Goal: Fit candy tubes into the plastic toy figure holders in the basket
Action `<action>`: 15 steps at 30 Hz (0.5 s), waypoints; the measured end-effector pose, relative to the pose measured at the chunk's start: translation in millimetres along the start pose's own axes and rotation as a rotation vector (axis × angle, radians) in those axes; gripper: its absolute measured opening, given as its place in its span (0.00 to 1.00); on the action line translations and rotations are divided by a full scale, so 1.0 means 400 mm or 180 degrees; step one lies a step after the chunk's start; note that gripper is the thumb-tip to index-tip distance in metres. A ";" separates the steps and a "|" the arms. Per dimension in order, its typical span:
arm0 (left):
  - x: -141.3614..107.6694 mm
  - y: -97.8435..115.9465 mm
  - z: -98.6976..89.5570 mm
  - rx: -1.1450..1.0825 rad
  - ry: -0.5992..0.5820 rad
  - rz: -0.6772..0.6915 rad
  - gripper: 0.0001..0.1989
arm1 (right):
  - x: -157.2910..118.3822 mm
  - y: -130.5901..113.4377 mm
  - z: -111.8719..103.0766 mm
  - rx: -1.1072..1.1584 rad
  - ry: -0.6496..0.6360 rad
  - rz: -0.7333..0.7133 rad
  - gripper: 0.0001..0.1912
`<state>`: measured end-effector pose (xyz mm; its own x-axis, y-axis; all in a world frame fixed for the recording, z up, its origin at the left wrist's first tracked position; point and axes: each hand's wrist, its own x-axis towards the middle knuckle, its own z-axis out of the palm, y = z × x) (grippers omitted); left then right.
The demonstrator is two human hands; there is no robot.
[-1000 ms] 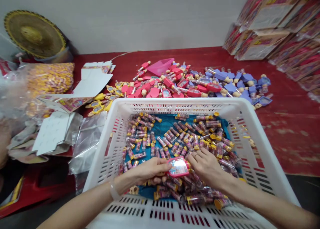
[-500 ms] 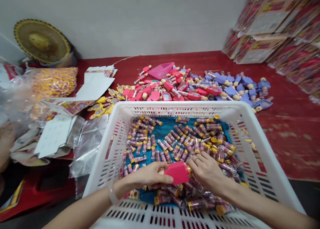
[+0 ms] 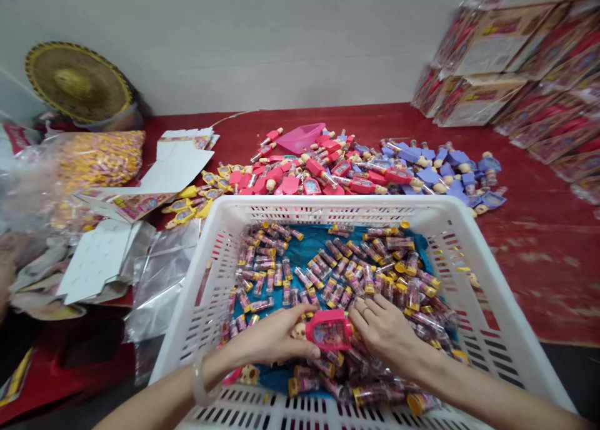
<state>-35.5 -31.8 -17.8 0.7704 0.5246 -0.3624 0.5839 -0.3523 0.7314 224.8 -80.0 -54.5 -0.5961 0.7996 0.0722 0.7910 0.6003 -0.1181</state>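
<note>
My left hand (image 3: 285, 337) is closed on a pinkish-red plastic toy case (image 3: 329, 330) with a clear picture window and a small beige animal-shaped head at its left end. Against the case's right end lies my right hand (image 3: 382, 324), its fingers curled down; whatever they grip is hidden. Both hands are over a white slotted plastic basket (image 3: 497, 274). Inside it, many small clear tubes (image 3: 309, 277) with yellow caps and purplish contents lie on a blue sheet (image 3: 302, 249). Another beige head (image 3: 249, 374) shows near the basket's front edge.
Behind the basket, red toy cases (image 3: 288, 185), purple toy cases (image 3: 431, 175) and yellow toy cases (image 3: 184, 215) lie heaped on the red table (image 3: 529, 249). Packed boxes (image 3: 487, 42) are stacked at right. White cardboard (image 3: 175, 167) and a bag of tubes (image 3: 103, 161) lie at left.
The red toy case has turned in my hands, from its plain face to its windowed face. My right hand has stayed by the case's right end. The view has shifted slightly.
</note>
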 end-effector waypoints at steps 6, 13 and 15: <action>0.015 -0.003 0.035 0.1465 0.1293 0.1208 0.16 | 0.007 0.012 -0.054 0.2244 -0.1637 0.0619 0.07; -0.003 0.021 -0.006 0.0228 0.0528 0.0323 0.31 | 0.004 0.011 -0.020 0.0616 -0.0212 0.0260 0.09; -0.007 0.028 0.001 0.0120 0.0280 0.0377 0.28 | -0.004 0.001 -0.012 0.0426 -0.0047 0.0155 0.09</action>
<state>-31.3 -37.5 -8.9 0.8101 0.5429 -0.2215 0.5006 -0.4437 0.7433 226.9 -80.8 -49.9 -0.5602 0.8269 0.0485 0.7942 0.5528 -0.2521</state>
